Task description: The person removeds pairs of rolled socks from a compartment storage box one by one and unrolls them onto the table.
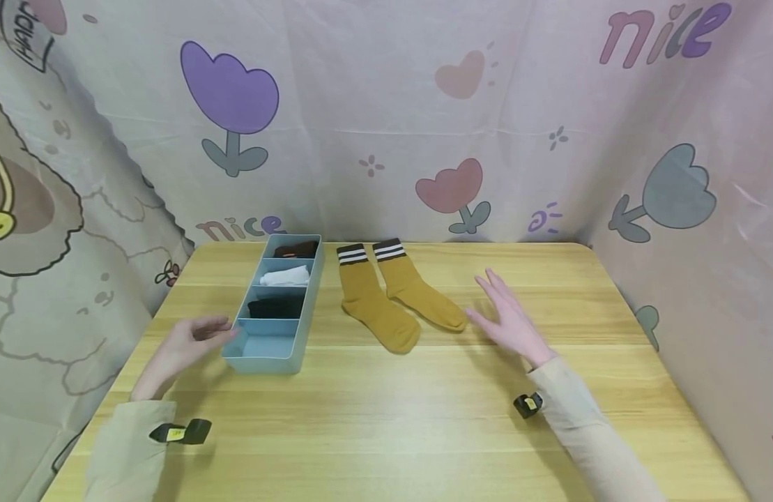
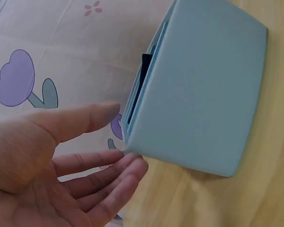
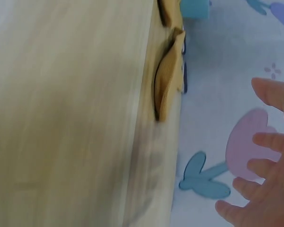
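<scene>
A light-blue divided box stands at the left of the table, its front compartment bare. Dark brown, white and black folded cloth items fill the compartments behind. My left hand is at the box's front left corner, fingers loosely extended; whether they touch the rim I cannot tell. Two mustard socks with striped cuffs, the left sock and the right sock, lie flat side by side. Just right of their toes hovers my right hand, fingers spread and holding nothing.
The wooden table ends at a patterned cloth backdrop at the back, with more cloth along both sides. A small black camera is strapped to each wrist, the left camera and the right camera.
</scene>
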{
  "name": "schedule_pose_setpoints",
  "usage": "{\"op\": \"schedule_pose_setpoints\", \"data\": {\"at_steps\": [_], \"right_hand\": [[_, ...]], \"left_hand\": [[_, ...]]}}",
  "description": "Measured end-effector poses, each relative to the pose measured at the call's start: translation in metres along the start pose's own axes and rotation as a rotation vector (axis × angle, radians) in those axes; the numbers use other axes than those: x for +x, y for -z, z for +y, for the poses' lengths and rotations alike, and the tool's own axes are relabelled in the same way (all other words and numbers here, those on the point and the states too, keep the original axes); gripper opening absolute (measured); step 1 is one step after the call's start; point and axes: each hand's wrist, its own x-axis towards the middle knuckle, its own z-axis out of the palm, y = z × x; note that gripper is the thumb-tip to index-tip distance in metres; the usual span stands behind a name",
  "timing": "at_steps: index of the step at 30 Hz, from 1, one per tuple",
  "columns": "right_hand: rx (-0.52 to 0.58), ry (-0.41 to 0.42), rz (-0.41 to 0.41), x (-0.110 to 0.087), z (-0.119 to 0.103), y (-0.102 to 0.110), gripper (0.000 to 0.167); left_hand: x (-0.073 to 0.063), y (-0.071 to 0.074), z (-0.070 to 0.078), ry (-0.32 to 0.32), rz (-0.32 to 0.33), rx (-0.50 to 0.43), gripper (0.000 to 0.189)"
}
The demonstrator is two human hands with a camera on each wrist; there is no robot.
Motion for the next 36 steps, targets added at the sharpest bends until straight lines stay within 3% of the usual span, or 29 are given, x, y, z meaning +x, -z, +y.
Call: {"op": "schedule_pose_setpoints", "data": {"at_steps": [6, 13, 22, 27, 32, 36], "right_hand": [[0.047, 0.088, -0.046, 0.013, -0.031, -0.014, 0.078], [0.116, 0.158, -0.117, 0.038, -0.072, -0.037, 0.075], [0.327, 0.309, -0.249, 0.095, -0.146, -0.087, 0.058], [0.282, 0.369, -0.343, 0.127, -0.189, -0.116, 0.053], [0.133, 0.330, -0.443, 0.146, -0.223, -0.137, 0.052], [0.036, 0.288, -0.471, 0.157, -0.244, -0.150, 0.052]], "left_hand": [[-0.008, -0.006, -0.003, -0.008, 0.070, -0.004, 0.047], [-0.006, -0.010, -0.006, -0.027, 0.113, -0.007, 0.039], [-0.009, -0.009, -0.018, -0.043, 0.125, -0.060, 0.040], [-0.009, -0.011, -0.021, -0.055, 0.133, -0.087, 0.041], [-0.009, -0.012, -0.021, -0.057, 0.121, -0.086, 0.041], [-0.011, -0.012, -0.021, -0.051, 0.115, -0.106, 0.043]]}}
